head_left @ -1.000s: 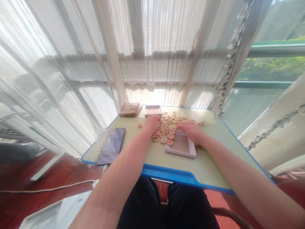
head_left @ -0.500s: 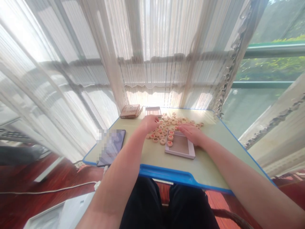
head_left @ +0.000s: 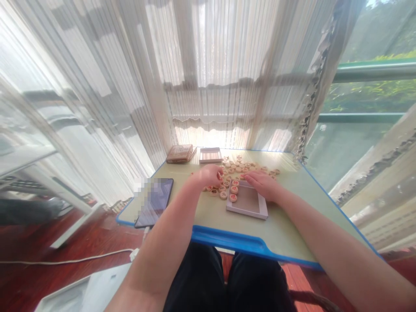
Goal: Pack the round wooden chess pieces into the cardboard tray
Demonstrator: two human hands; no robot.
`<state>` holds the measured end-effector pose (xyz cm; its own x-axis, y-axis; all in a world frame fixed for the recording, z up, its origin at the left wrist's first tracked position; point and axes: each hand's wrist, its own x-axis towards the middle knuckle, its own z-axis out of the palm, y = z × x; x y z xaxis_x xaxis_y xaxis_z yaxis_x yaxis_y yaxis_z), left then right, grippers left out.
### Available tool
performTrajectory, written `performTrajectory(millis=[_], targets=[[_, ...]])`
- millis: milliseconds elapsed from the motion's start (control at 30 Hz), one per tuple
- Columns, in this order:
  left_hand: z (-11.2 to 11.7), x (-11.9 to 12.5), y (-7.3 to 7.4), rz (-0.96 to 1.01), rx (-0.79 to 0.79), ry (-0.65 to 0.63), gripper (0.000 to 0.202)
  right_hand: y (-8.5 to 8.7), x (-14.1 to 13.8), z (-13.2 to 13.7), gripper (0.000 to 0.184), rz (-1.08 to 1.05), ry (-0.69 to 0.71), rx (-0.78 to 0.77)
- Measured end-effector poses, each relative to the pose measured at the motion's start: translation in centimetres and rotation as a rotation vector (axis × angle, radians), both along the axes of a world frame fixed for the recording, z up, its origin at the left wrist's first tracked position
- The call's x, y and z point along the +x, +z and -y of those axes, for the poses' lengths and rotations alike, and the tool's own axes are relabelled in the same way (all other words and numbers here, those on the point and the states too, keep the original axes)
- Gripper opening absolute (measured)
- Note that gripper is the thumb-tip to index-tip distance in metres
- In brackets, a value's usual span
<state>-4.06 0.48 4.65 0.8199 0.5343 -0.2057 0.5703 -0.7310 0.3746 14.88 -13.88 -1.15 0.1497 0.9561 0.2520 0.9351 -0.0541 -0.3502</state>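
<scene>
While the left hand (head_left: 209,175) is curling over the near edge of the round wooden pieces (head_left: 238,165) scattered across the surface (head_left: 276,234), I am watching its fingers closely. They are bending inward, and I cannot tell whether they are pinching a piece or only covering some. The right hand (head_left: 261,184) is lying palm down at the far edge of the shallow tray (head_left: 247,213), its fingers stretching flat and gripping nothing that I can see. A few pieces are sitting inside the tray along its left side, a small cluster is lying just beside that side, and the main heap is spreading out beyond both hands.

As I am judging it, the right hand is doing well by pinning the tray so that it is not sliding. The left should be taking one piece at a time between thumb and fingertip and setting it flat against its neighbours. A phone (head_left: 155,201) is lying near the left forearm, so I am minding that elbow. A closed wooden box (head_left: 179,153) and a small open box (head_left: 210,154) are standing at the far edge by the curtain (head_left: 208,86).
</scene>
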Motion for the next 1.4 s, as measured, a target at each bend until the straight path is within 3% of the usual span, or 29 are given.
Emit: performTrajectory(millis=[233,367,500,733,1167,1400], targets=[[0.5,0.2,-0.2,-0.027,0.095,-0.036,0.049,0.2,-0.1,0.1,0.060,-0.022,-0.024,-0.022],[0.3,0.6,-0.8,0.060,0.101,-0.009,0.042,0.2,-0.2,0.2,0.060,-0.034,-0.035,-0.024],[-0.1,0.2,-0.5,0.209,0.250,-0.029,0.026,0.3,-0.3,0.2,0.062,-0.043,-0.059,-0.019],[0.3,-0.1,0.2,-0.097,0.246,-0.026,0.027,0.4,-0.2,0.2,0.061,-0.019,-0.018,-0.050],[0.2,0.4,-0.3,-0.028,0.308,0.028,0.029,0.4,-0.2,0.3,0.061,-0.018,-0.037,-0.052],[-0.4,0.4,-0.7,-0.018,0.307,0.014,0.019,0.3,-0.1,0.2,0.061,-0.027,-0.041,-0.059]])
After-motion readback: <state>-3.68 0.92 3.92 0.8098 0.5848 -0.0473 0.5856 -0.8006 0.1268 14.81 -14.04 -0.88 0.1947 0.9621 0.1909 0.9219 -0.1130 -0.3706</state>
